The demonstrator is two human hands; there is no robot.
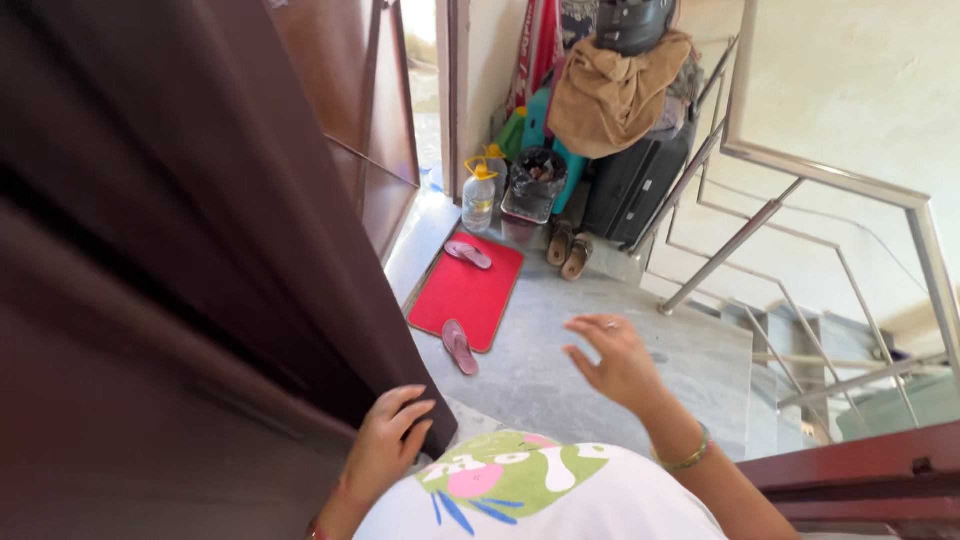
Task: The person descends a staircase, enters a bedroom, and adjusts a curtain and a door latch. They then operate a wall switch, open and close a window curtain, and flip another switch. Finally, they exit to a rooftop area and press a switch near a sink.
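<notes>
My left hand grips the edge of a dark brown curtain that fills the left side of the head view. Out over the grey stone floor, my right hand hangs free with fingers spread, holding nothing; it wears a ring and a green bangle. Below the hands I see my white shirt with a green and pink print.
A red doormat lies ahead with one pink slipper on it and another at its near edge. Behind stand a plastic bottle, a lined bin, brown sandals, a dark suitcase under cloth. A steel stair railing descends right.
</notes>
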